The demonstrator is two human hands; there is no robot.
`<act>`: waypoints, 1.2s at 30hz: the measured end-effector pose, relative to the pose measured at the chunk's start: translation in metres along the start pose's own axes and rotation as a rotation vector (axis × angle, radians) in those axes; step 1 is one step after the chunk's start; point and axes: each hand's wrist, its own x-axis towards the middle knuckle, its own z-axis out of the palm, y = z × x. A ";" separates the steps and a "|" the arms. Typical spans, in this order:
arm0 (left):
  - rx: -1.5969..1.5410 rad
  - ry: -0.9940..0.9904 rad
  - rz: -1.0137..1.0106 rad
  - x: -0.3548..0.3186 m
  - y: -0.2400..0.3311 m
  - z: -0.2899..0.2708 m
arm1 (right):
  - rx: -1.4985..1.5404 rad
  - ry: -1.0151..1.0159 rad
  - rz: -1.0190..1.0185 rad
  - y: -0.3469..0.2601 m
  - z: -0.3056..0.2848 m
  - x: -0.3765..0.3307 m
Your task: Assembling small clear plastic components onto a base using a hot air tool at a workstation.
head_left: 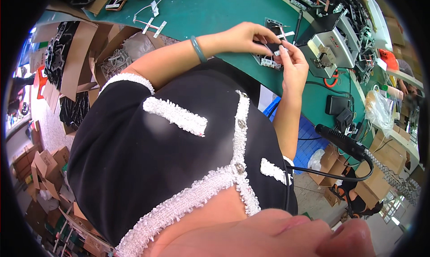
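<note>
My left hand (244,36) and right hand (291,62) pinch a small dark plastic part (270,41) | light, stiff, fiddly; grip its edges | grey frames (268,62) at 6 o'clock on green bench (215,10).

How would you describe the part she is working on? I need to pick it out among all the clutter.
On the green workbench, find the grey machine. Just left of it, the left hand and right hand meet over a small dark rectangular frame part; unlike the loose parts farther off, it is the one both hands touch.
</note>
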 end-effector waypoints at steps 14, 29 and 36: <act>0.243 -0.106 0.350 0.006 -0.008 -0.005 | -1.209 0.116 -0.657 -0.015 -0.003 -0.018; 0.543 0.049 0.497 -0.001 -0.005 0.011 | -0.560 0.015 -0.241 -0.008 0.005 -0.036; 0.323 -0.010 0.349 -0.003 -0.010 0.008 | -0.431 -0.011 -0.289 -0.011 0.004 -0.034</act>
